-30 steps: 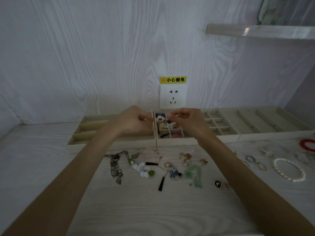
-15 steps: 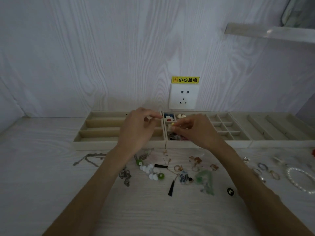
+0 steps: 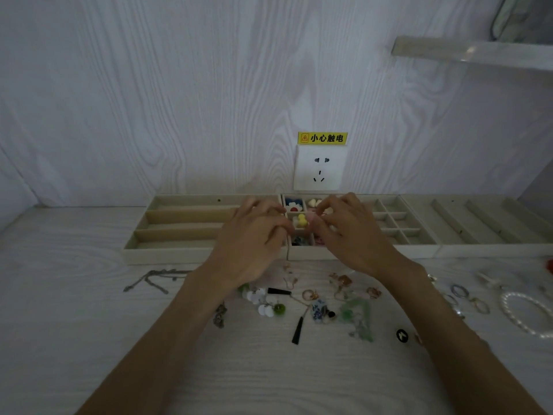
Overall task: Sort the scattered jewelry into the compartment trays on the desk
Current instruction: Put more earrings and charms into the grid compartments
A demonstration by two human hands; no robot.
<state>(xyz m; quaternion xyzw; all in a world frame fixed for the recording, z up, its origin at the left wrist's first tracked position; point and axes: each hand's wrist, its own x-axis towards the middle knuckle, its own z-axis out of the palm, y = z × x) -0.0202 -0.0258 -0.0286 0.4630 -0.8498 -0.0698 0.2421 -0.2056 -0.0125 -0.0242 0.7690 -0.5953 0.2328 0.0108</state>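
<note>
My left hand (image 3: pixel 254 235) and my right hand (image 3: pixel 350 232) hover close together over the middle compartment tray (image 3: pixel 389 226). My right hand pinches a small pale pink piece (image 3: pixel 312 218) above compartments that hold a yellow piece (image 3: pixel 301 218) and a blue, white and red flower piece (image 3: pixel 292 205). The left hand's fingers curl in beside the pink piece; contact is hidden. Scattered jewelry lies on the desk below: a silver chain (image 3: pixel 155 278), white-disc earrings (image 3: pixel 266 304), a black tassel (image 3: pixel 297 330), a green piece (image 3: pixel 359 316).
A tray with long slots (image 3: pixel 179 229) stands left of the middle tray and another long-slot tray (image 3: pixel 478 223) stands to the right. Rings (image 3: pixel 459 290) and a pearl bracelet (image 3: pixel 523 313) lie at the right. A wall socket (image 3: pixel 320 167) is behind the trays.
The view has shifted, so the trays sit further right and lower in frame. Both hands stay together over the middle tray, now slightly lower and closer to each other.
</note>
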